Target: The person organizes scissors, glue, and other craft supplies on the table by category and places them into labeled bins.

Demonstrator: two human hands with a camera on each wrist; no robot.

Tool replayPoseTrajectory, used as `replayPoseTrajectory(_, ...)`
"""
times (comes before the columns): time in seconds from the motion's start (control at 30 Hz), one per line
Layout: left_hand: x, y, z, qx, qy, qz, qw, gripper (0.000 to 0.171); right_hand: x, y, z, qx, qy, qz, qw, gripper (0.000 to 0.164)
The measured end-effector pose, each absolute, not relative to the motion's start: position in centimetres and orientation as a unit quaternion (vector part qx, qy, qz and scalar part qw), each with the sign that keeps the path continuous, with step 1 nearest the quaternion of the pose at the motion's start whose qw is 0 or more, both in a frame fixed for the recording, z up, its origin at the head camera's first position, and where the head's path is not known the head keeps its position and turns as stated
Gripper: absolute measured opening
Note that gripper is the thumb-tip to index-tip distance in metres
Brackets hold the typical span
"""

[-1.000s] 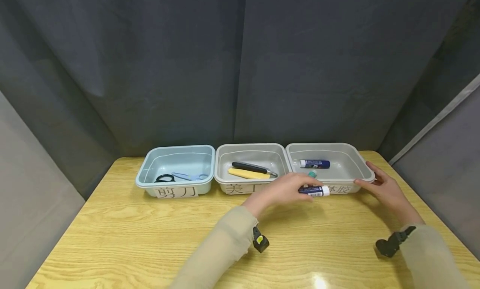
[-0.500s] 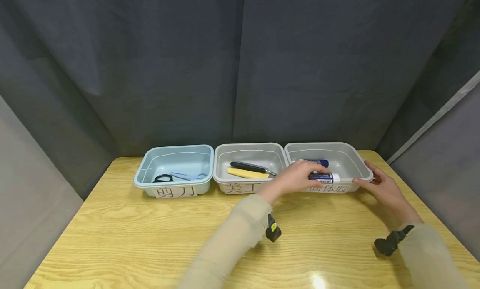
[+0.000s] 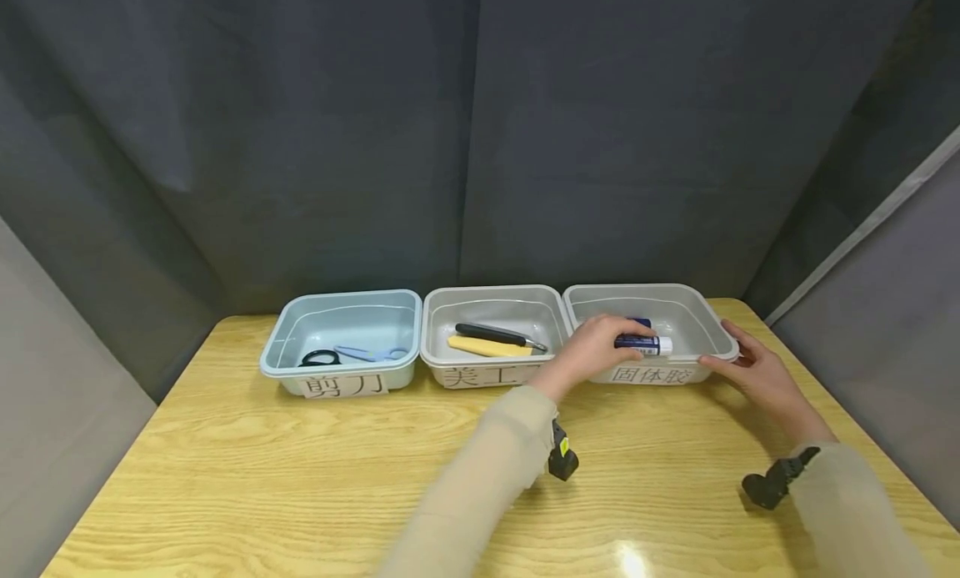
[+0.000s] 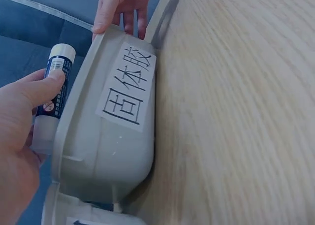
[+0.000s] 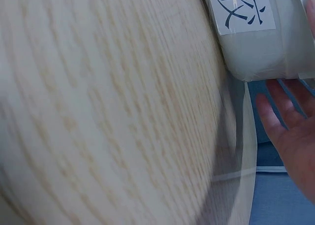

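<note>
My left hand [image 3: 588, 350] pinches a dark blue glue stick [image 3: 639, 344] with a white cap over the right-hand grey bin [image 3: 708, 361]. In the left wrist view the glue stick [image 4: 55, 99] lies between thumb and fingers, above the bin's rim. Another blue glue stick [image 3: 642, 321] inside that bin is mostly hidden behind the hand. My right hand [image 3: 772, 384] touches the bin's right front corner, thumb at the rim. Its fingers [image 5: 281, 104] reach out fairly straight along the bin's end in the right wrist view.
A middle grey bin [image 3: 438, 361] holds a black-handled cutter [image 3: 491, 334] and a yellow utility knife [image 3: 487, 346]. Left of it, a light blue bin [image 3: 270, 365] holds black-handled scissors [image 3: 321, 358] and blue scissors [image 3: 367, 354]. All stand on a wooden table [image 3: 300, 478] before a dark curtain.
My left hand has carried the glue stick forward and slightly right, from before the right bin's front wall to over its inside. The right hand keeps its place at the corner.
</note>
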State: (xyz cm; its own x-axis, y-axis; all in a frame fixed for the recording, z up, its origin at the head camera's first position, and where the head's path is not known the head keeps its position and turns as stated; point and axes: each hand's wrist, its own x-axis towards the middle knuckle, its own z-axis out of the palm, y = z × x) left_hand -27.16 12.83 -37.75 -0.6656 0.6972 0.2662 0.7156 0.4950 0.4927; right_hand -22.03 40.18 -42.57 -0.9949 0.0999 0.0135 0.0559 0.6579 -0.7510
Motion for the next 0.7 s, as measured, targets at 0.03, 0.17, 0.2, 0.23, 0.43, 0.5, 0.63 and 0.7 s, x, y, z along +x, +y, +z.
replayPoseTrajectory(0.03,-27.19,12.90,-37.87,-0.406,-0.865,-0.292,0.018,0.035,-22.03,40.13,-42.60,-0.043,-0.910,0.412,0.027,0.087)
replayPoseTrajectory(0.17,-27.31,13.10,-38.25,-0.393,-0.871,-0.292,0.023,0.035,-22.02,40.04,-42.62,-0.044,-0.903,0.427,0.023,0.088)
replayPoseTrajectory(0.2,-27.33,13.09,-38.33,-0.389,-0.872,-0.295,0.021,0.035,-22.01,40.02,-42.59,-0.044,-0.902,0.428,0.022,0.088)
replayPoseTrajectory(0.23,-27.33,13.09,-38.39,-0.386,-0.873,-0.298,0.020,0.034,-21.96,40.00,-42.54,-0.045,-0.901,0.430,0.020,0.088)
replayPoseTrajectory(0.43,-27.45,13.12,-38.70,-0.369,-0.878,-0.304,0.008,0.035,-21.79,39.85,-42.28,-0.047,-0.900,0.433,0.019,0.088)
replayPoseTrajectory(0.5,-27.50,13.13,-38.71,-0.369,-0.880,-0.299,0.007,0.034,-21.78,39.82,-42.25,-0.047,-0.900,0.433,0.019,0.089)
replayPoseTrajectory(0.63,-27.55,13.03,-38.63,-0.373,-0.880,-0.294,0.007,0.031,-21.72,39.80,-42.22,-0.045,-0.901,0.431,0.021,0.089)
replayPoseTrajectory(0.7,-27.56,12.97,-38.62,-0.376,-0.878,-0.295,0.009,0.030,-21.68,39.84,-42.24,-0.045,-0.900,0.433,0.021,0.088)
